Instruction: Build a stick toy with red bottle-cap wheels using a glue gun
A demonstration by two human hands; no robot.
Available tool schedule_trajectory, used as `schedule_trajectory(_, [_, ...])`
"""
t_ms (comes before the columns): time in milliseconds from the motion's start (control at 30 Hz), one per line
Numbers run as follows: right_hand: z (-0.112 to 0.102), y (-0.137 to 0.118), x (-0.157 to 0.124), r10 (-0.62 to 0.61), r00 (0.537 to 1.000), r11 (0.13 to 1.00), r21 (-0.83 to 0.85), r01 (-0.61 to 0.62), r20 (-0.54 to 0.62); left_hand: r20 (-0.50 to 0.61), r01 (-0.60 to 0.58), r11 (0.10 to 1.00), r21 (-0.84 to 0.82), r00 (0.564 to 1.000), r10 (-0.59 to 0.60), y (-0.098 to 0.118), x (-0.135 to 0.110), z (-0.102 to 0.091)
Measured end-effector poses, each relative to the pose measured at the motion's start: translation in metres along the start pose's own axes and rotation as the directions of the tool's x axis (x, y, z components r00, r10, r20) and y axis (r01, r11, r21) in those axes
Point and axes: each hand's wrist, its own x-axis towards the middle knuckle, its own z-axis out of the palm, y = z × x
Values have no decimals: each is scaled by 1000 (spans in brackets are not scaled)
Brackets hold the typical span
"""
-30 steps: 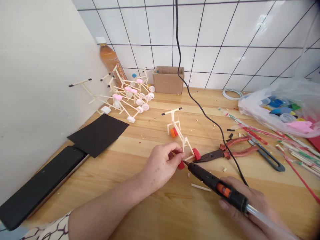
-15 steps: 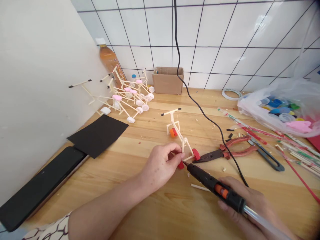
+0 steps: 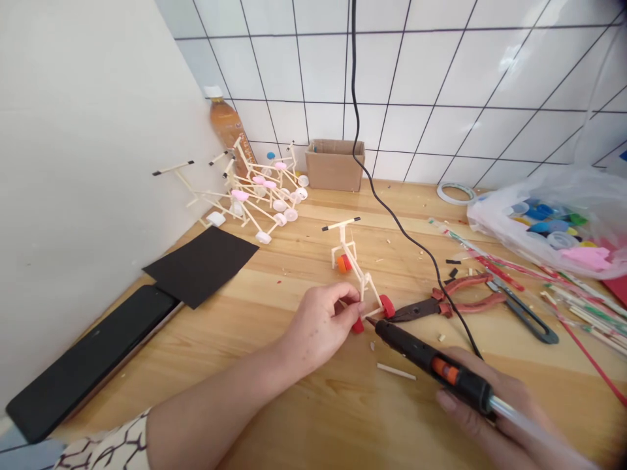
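Note:
A small tricycle model (image 3: pixel 353 264) made of thin wooden sticks stands on the wooden table, with red bottle-cap wheels at its near end and an orange-and-red wheel at its far end. My left hand (image 3: pixel 326 323) pinches a stick at the near end, beside a red wheel (image 3: pixel 358 325). In my right hand (image 3: pixel 490 398) is a black hot glue gun (image 3: pixel 434 362) with a clear glue stick in its back. Its nozzle points at the near cross stick, close to my left fingertips; whether it touches cannot be made out.
Pliers (image 3: pixel 445 300) and a utility knife (image 3: pixel 524 313) lie right of the model, under or near a black cord (image 3: pixel 401 225). Similar stick models (image 3: pixel 245 189) stand back left, near a bottle (image 3: pixel 228 124) and a cardboard box (image 3: pixel 336 166). A bag of caps (image 3: pixel 553 222) sits right.
The glue gun's nozzle has shifted slightly right, away from my left fingers. My left hand keeps its pinch on the model. The whole view has moved a little.

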Motion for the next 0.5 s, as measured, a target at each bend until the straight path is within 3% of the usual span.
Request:
schedule_trajectory(100, [-5, 16, -1, 89, 995, 996, 24, -88, -49, 6, 19, 1000, -8, 1000, -19, 0, 0, 0])
schedule_trajectory(200, [-13, 22, 1, 205, 974, 959, 180, -219, 95, 12, 23, 1000, -14, 1000, -22, -1, -1, 0])
schedule_trajectory(267, [-20, 19, 4, 256, 962, 922, 275, -272, 91, 16, 13, 1000, -23, 1000, -13, -2, -1, 0])
schedule_trajectory(500, [-43, 11, 20, 266, 962, 920, 283, -272, 61, 6, -2, 1000, -25, 1000, 2, -5, -1, 1])
